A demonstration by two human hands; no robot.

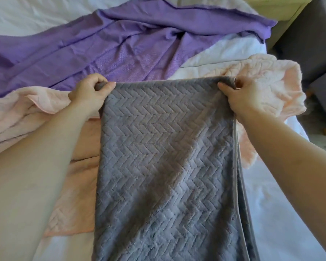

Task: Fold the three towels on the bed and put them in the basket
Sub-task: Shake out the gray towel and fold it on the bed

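A grey towel (167, 157) with a herringbone relief hangs lengthwise in the middle of the view, doubled over, its far edge held up. My left hand (90, 93) grips its far left corner and my right hand (241, 95) pinches its far right corner. Under it a pale pink towel (23, 117) lies crumpled across the bed, showing on both sides of the grey one. A purple towel (120, 44) lies spread and wrinkled farther back. No basket is in view.
The bed has a white sheet (282, 204), bare at the right and at the back left. A light wooden piece of furniture (279, 8) stands past the bed's far right corner, and dark grey upholstered furniture (312, 38) beside it.
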